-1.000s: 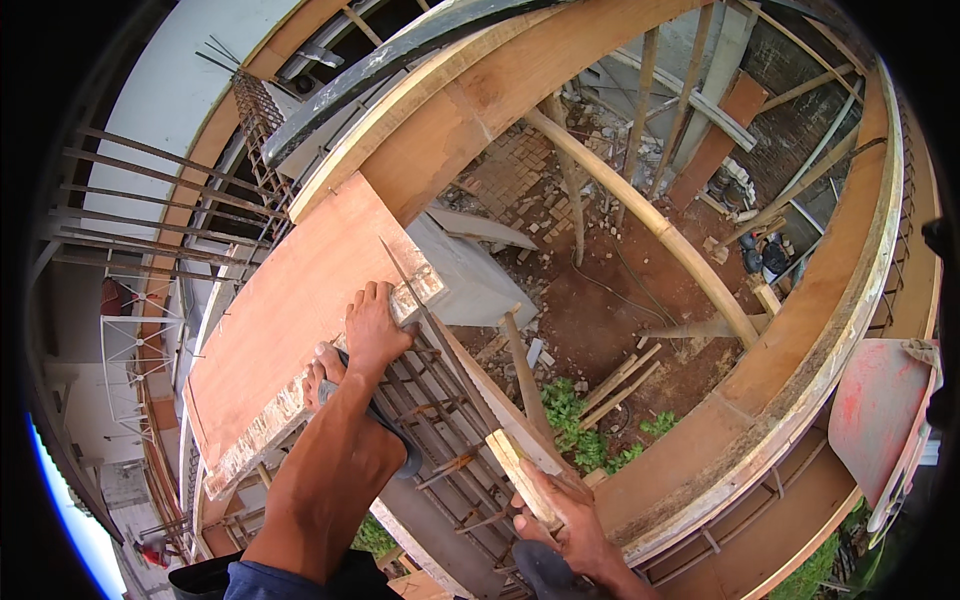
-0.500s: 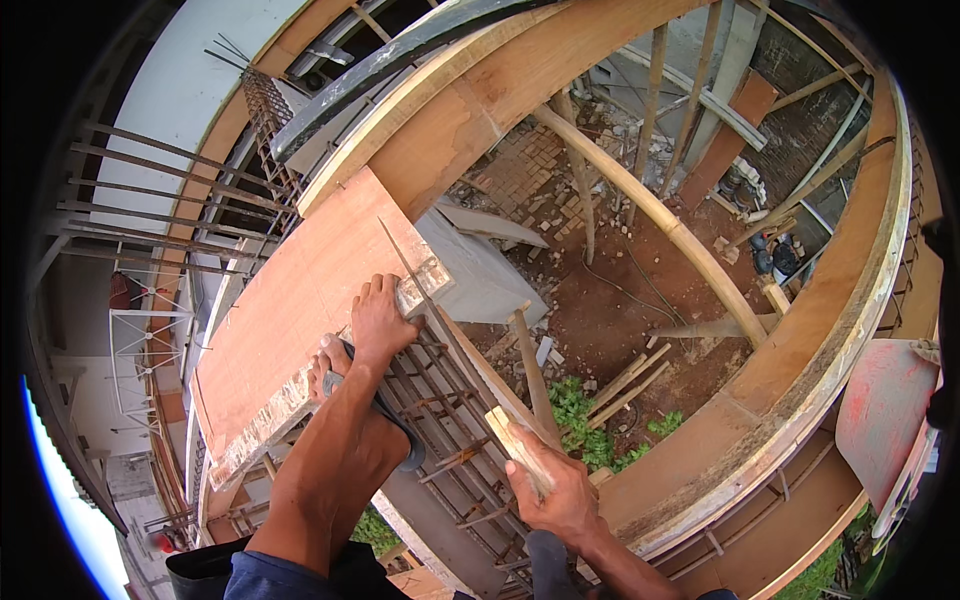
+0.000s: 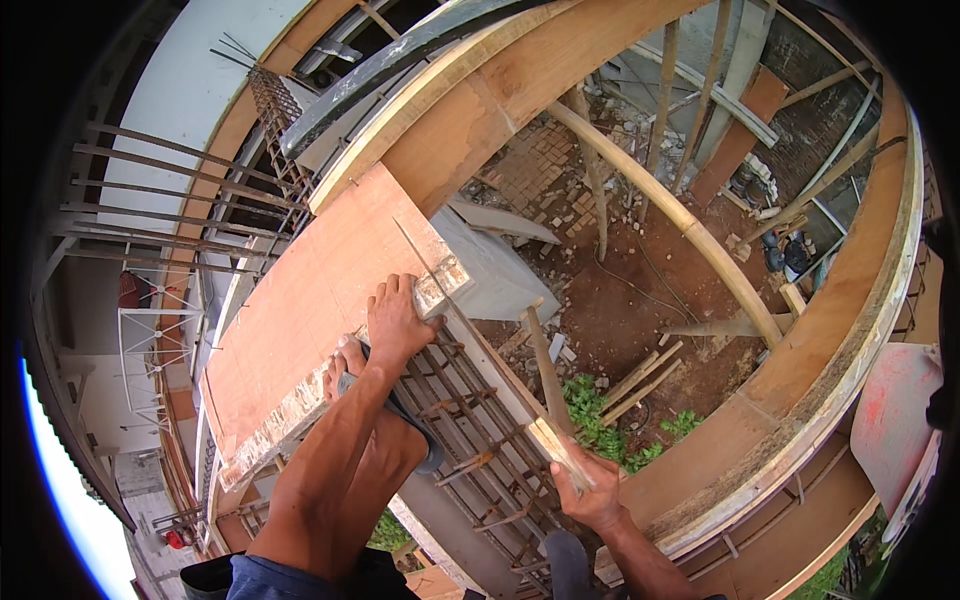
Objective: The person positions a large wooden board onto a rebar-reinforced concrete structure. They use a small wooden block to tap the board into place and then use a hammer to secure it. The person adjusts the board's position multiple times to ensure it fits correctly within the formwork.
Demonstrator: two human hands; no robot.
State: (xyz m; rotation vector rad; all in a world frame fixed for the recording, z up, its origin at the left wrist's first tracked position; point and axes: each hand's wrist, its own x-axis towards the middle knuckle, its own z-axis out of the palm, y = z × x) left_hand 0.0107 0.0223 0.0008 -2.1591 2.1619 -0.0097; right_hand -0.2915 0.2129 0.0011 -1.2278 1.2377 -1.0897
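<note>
My right hand (image 3: 592,492) is closed around the pale wooden handle of a handsaw (image 3: 550,441). Its thin blade is seen nearly edge-on, running up and left to the corner of a reddish plywood board (image 3: 290,300). A dark line crosses the board near that corner; blade and cut are hard to tell apart there. My left hand (image 3: 397,322) presses on the board's near edge beside this line, fingers over the top and thumb at the rim. Just left of it, my sandalled foot (image 3: 345,362) rests at the board's rough, cement-crusted edge.
Below the board runs a rebar cage (image 3: 475,430) between formwork sides. A curved plywood form (image 3: 740,440) rings a deep drop to a dirt floor (image 3: 620,290) with rubble. A bamboo pole (image 3: 680,215) spans the opening. Rebar ends (image 3: 180,195) stick out at left.
The right hand and saw handle have shifted right and slightly down, away from the board's corner. My left hand keeps its place on the board. The whole view has shifted slightly.
</note>
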